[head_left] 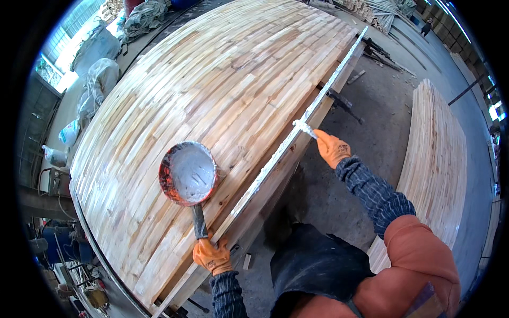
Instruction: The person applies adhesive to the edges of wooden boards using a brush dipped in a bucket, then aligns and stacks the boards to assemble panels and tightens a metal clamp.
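Observation:
My left hand [213,256], in an orange glove, is closed on the short handle [199,221] of a round orange-red pot. White paste [193,172] lies in the pot, and its rim is smeared. The pot is over the near part of a large panel of wooden strips [212,90]. My right hand [332,149], also gloved in orange, grips a small brush [304,127] thickly coated with the same paste. The brush touches a long narrow wooden strip [280,153] along the panel's right edge. White paste covers much of that strip's top.
Dark metal clamps [344,103] stick out from the panel's right side. A stack of curved boards [432,159] lies on the floor at the right. Wrapped bags [101,79] stand beyond the left edge, with machinery [61,241] at lower left. A person [427,26] is far off.

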`<state>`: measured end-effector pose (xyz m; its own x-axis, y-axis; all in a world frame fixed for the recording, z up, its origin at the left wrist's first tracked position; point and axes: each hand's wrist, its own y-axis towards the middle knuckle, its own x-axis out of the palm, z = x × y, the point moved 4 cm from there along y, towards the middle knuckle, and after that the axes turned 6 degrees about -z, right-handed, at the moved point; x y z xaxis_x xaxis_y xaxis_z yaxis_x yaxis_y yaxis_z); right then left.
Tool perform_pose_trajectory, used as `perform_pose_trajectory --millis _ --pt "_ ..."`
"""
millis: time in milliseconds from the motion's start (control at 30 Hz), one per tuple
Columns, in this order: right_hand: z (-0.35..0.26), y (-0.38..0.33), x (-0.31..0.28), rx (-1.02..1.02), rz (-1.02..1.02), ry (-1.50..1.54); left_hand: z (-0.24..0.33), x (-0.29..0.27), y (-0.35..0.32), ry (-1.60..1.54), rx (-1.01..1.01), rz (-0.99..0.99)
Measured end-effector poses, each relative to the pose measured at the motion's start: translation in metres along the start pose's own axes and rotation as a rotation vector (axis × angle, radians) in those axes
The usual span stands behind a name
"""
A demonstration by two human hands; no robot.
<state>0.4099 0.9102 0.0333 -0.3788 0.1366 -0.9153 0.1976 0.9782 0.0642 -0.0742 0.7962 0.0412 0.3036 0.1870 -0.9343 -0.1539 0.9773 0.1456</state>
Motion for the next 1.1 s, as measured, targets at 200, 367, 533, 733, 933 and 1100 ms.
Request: perform_pose_trajectory --millis 200,367,533,733,933,1100 --pt "0.035 0.031 -0.006 0.092 -0.076 0.035 0.000 0.001 0.003 -0.001 -0.028 -0.034" --pt "0.029 0.036 -0.011 0.148 -0.058 0.036 0.001 0.001 0.003 -0.008 -0.037 -0.049" --pt "-0.024 0.007 -0.004 -0.009 -0.076 0.083 0.003 0.001 0.003 -0.024 -0.012 -0.036" --pt "-0.097 -0.043 0.000 -0.190 -0.397 0.300 0.006 -0.002 0.003 0.006 -0.006 -0.013" --pt "-0.184 0.007 -0.028 -0.306 -0.457 0.403 0.006 -0.017 0.005 -0.076 0.031 -0.029" --pt "-0.260 0.013 -0.025 -0.303 -0.604 0.453 0.003 -0.044 0.000 -0.255 0.205 0.277"
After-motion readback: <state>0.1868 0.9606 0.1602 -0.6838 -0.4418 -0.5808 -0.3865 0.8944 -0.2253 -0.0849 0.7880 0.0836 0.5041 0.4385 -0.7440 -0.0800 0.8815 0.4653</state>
